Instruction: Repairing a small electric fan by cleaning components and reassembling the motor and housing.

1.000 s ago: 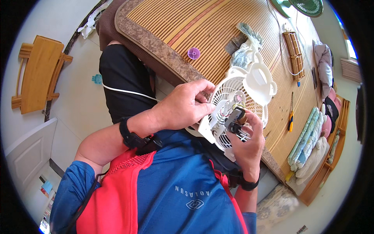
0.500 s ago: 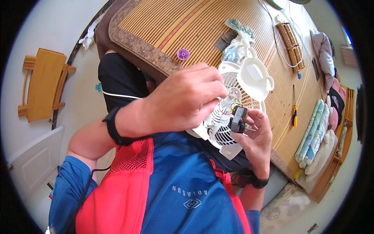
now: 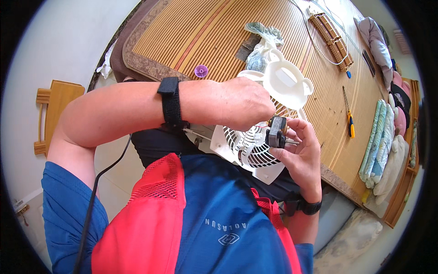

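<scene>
My right hand grips a small electric motor, whose metal shaft points right past the thumb. My left hand is closed just left of the motor, its back turned up; its fingertips and whatever they hold are hidden. Thin wires show between that hand and the motor. Below both hands rests a white plastic fan housing with a slotted grille, near my lap. Its white bear-shaped part, with round ears, lies beyond the hands against the table mat.
A purple knob sits on the slatted mat. Behind the housing is a crumpled plastic bag. Farther right are a screwdriver, a rolled bamboo piece with a cable, a dark phone-like object and folded cloths.
My left hand has turned over and moved slightly right, close against the motor, and its forearm has swung up to level. My right hand still holds the motor. The view has shifted a little.
</scene>
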A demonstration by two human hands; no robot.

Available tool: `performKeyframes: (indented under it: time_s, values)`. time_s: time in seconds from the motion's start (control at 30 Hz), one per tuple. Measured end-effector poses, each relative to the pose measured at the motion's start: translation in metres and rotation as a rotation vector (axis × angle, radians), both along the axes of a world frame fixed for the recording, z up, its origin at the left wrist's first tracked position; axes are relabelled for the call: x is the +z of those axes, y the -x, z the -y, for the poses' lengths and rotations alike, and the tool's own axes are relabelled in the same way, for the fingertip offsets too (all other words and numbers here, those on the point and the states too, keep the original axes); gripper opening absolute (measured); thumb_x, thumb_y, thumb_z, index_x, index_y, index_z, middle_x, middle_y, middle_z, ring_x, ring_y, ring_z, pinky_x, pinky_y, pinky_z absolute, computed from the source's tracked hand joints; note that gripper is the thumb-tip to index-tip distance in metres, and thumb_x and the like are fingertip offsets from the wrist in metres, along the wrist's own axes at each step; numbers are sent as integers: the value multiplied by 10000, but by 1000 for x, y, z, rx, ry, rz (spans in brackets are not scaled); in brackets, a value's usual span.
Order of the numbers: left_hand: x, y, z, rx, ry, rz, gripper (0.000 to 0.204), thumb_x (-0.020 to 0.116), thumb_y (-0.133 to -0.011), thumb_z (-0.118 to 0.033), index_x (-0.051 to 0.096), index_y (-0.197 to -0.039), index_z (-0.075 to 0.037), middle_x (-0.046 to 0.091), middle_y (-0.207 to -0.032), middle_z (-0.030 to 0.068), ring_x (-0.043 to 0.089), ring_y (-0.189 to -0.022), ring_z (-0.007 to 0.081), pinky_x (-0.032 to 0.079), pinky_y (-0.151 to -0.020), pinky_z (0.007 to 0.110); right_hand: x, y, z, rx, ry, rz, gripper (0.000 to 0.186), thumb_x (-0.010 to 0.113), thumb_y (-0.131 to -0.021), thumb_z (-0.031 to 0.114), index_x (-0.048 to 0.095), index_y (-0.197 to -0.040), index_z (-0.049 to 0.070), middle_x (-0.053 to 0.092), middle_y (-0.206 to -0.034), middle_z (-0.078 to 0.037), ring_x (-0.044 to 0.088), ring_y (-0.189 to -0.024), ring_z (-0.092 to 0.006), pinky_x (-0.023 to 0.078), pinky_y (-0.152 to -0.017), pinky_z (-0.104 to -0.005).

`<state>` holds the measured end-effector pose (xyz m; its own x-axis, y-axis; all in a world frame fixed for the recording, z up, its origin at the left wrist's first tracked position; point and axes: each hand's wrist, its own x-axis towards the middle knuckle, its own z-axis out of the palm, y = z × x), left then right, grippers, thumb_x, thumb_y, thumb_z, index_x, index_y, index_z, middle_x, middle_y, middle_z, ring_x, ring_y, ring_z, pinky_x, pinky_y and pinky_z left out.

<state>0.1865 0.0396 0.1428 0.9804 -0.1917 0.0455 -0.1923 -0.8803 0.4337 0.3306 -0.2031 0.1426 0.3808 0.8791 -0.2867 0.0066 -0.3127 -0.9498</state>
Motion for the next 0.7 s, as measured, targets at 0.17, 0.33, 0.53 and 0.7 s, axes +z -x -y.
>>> performKeyframes:
  time_s: [0.17, 0.33, 0.53, 0.7]
  values:
    - [8, 4, -1, 12, 2, -2, 102, 782, -771, -79, 785, -802, 19, 778, -834, 212, 804, -851, 434, 643, -753, 532, 0, 2, -3, -15, 5, 3, 717, 868, -856, -142, 540, -1478, 1, 599, -1439, -90, 665, -1351, -227, 687, -1033, -360]
    - [16, 24, 5, -149, -17, -90, 119, 766, -820, -98, 796, -890, -6, 781, -840, 204, 810, -815, 420, 658, -740, 524, -1, -1, -4, -42, -14, -24, 694, 882, -869, -116, 540, -1463, -5, 611, -1420, -100, 677, -1337, -227, 695, -1033, -362]
    - [6, 8, 26, -236, -228, -222, 156, 779, -877, -118, 810, -1016, -53, 805, -858, 166, 840, -874, 374, 672, -713, 519, -2, -3, -6, -29, 19, 29, 678, 885, -870, -100, 547, -1449, -1, 641, -1387, -106, 682, -1316, -217, 696, -1010, -357]
    - [-2, -2, 27, -341, -306, -207, 88, 775, -900, -133, 833, -917, -69, 831, -883, 130, 857, -878, 342, 687, -723, 500, -8, -5, -3, -30, 10, 13, 660, 878, -873, -96, 567, -1443, 20, 647, -1389, -91, 685, -1270, -195, 696, -952, -337]
